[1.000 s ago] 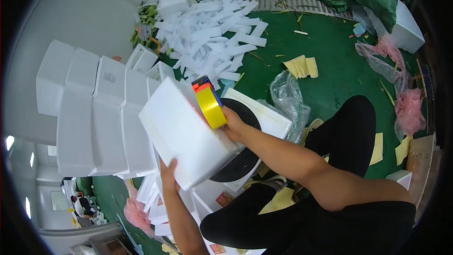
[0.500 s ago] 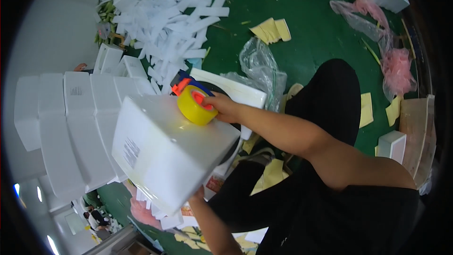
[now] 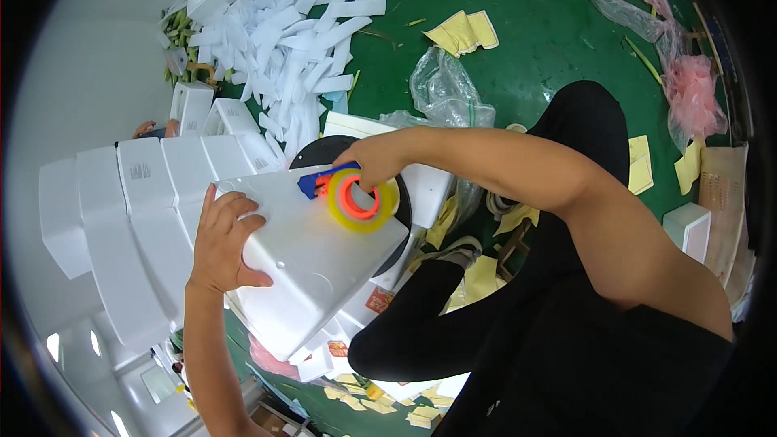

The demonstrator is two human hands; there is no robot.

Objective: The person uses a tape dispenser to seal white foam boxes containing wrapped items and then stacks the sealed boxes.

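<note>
A white foam box (image 3: 312, 263) stands tilted in front of me. At its left end my left hand (image 3: 220, 247) grips the corner, its fingers spread over the edge and the thumb against the near side. My right hand (image 3: 379, 160) is closed round a tape dispenser (image 3: 322, 182) with a blue and orange frame. Its yellow tape roll (image 3: 387, 209) has an orange hub and lies over the right part of the box's upper face. Beneath and behind the box a round black disc (image 3: 328, 148) shows in part.
Stacked white foam boxes (image 3: 146, 251) stand at the left. White foam strips (image 3: 283, 40) lie heaped at the far left. A clear plastic bag (image 3: 449, 85), yellow paper sheets (image 3: 461, 32) and pink plastic (image 3: 694, 97) litter the green floor. Another person's hand (image 3: 146, 128) shows behind the stack.
My left hand has moved from beneath the near side up to the box's left corner. The box has turned, and the tape dispenser has shifted slightly right and swung round.
</note>
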